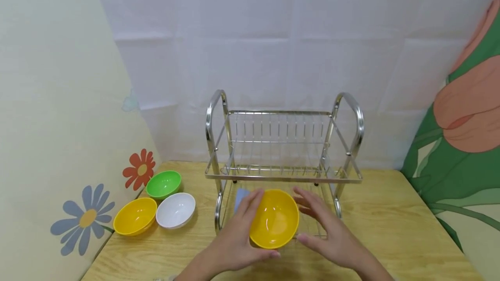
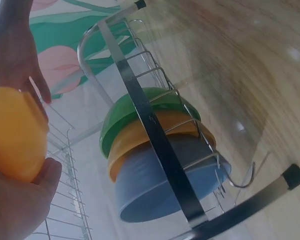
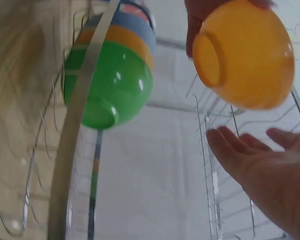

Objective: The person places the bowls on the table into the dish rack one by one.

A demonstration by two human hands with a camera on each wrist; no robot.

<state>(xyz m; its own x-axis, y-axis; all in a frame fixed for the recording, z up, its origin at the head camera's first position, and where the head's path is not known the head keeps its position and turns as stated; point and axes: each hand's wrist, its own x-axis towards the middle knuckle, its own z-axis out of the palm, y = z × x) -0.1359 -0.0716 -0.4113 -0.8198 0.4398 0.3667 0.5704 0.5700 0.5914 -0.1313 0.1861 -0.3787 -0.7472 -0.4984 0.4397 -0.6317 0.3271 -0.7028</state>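
Observation:
A yellow bowl (image 1: 274, 219) is held in front of the dish rack, its inside facing up toward the head camera. My left hand (image 1: 239, 240) grips it by the left side, with the thumb under the near edge and the fingers along the far left rim. On the other side, my right hand (image 1: 332, 233) has its fingers spread, close to the bowl's right rim and apart from it. Behind both hands stands the two-tier metal dish rack (image 1: 283, 179). In its lower tier, a green bowl (image 3: 117, 80), an orange bowl (image 2: 165, 125) and a blue-grey bowl (image 2: 165, 175) stand tipped on their sides, nested together.
At the left of the wooden table (image 1: 375, 229) sit a green bowl (image 1: 164, 184), a white bowl (image 1: 175, 210) and another yellow bowl (image 1: 135, 217), close together. A white cloth (image 1: 250, 42) hangs behind the rack, and flower-printed panels flank the table.

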